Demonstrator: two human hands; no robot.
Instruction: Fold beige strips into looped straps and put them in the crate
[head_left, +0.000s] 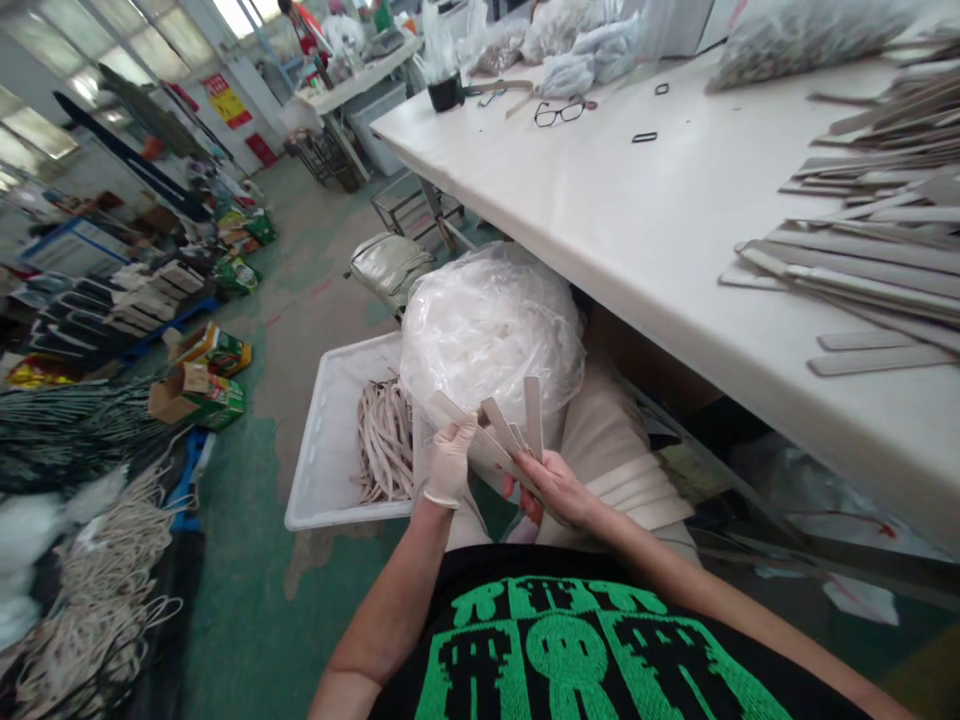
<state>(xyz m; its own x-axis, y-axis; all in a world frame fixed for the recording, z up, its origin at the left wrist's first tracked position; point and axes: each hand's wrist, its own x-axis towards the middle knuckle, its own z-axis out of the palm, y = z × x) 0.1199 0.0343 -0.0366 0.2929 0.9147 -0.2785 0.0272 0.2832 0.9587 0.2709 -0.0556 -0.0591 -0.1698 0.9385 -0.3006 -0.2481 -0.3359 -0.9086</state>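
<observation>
My left hand (452, 455), in a white glove, pinches the end of a flat beige-grey strap. My bare right hand (553, 487) is closed around several such straps (532, 415), whose ends fan out upward over my lap. Just beyond both hands bulges a large clear plastic bag (491, 335) with whitish contents that I cannot make out. Left of the bag, a white plastic bin (319, 450) holds a heap of long beige straps (385, 440). Where the lower ends of the held straps lie is partly hidden by my right hand.
On the white table (600, 210) to the right lie stacked grey straps (877, 260), eyeglasses (559, 114), two dark buckles (644, 137) and a filled plastic bag (810, 45). A padded stool (390, 262) stands beyond the bin. Cartons (199, 395) and bundled cords (105, 570) occupy the left floor.
</observation>
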